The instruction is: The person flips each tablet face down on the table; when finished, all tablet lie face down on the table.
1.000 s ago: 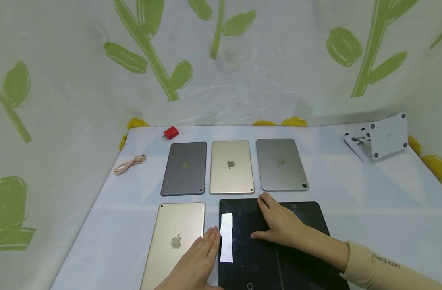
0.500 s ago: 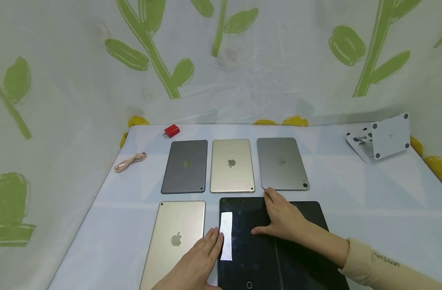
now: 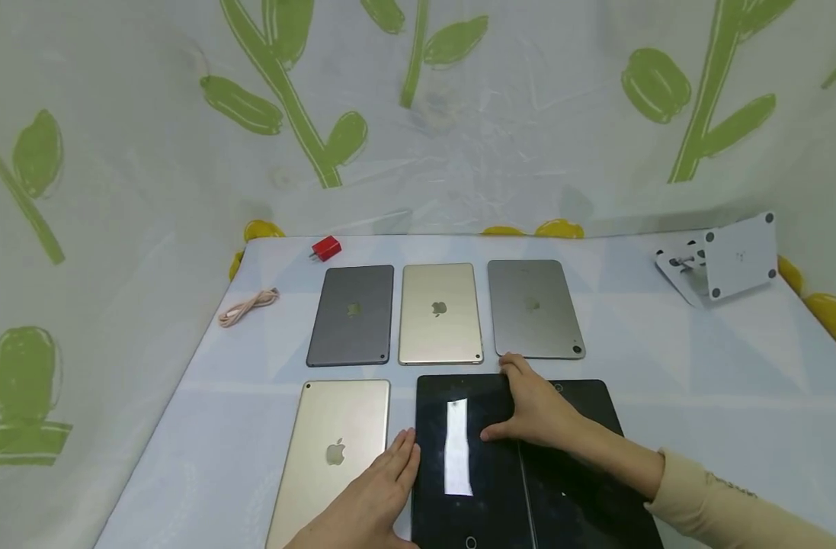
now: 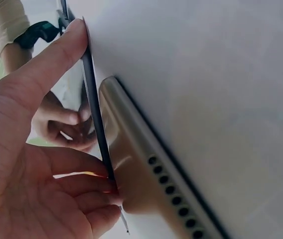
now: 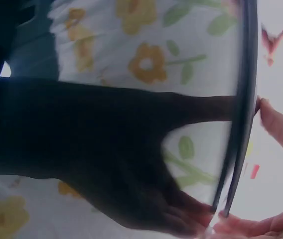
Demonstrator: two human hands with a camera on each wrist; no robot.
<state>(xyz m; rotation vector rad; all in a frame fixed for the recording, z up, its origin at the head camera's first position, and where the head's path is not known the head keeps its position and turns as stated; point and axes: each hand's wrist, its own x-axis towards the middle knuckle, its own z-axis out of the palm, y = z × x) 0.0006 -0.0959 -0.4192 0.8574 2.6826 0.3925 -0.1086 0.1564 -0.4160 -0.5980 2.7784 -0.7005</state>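
Two black tablets lie screen up, side by side, in the head view: the left tablet [image 3: 489, 488], with a bright glare strip, and the right tablet [image 3: 589, 499]. My left hand [image 3: 373, 492] has its extended fingers along the left tablet's left side. In the left wrist view, the thumb [image 4: 64, 50] and fingertips touch that dark edge. My right hand [image 3: 541, 412] spreads over the left tablet near the seam, fingertips at its far edge and thumb on the screen. The right forearm crosses the right tablet. A gold tablet [image 3: 345, 415], back up, lies partly under my left hand in view.
Behind them stand a dark grey tablet [image 3: 352, 339], a second gold tablet [image 3: 440, 339] and a silver-grey tablet [image 3: 536, 332], backs up in a row. A coiled cable [image 3: 248, 307] and red charger plug [image 3: 326, 248] lie back left. A white stand [image 3: 740, 259] sits back right.
My right hand has slid slightly right along the left black tablet's far edge. The glare strip has shifted right on its screen. My left hand stays nearly in place.
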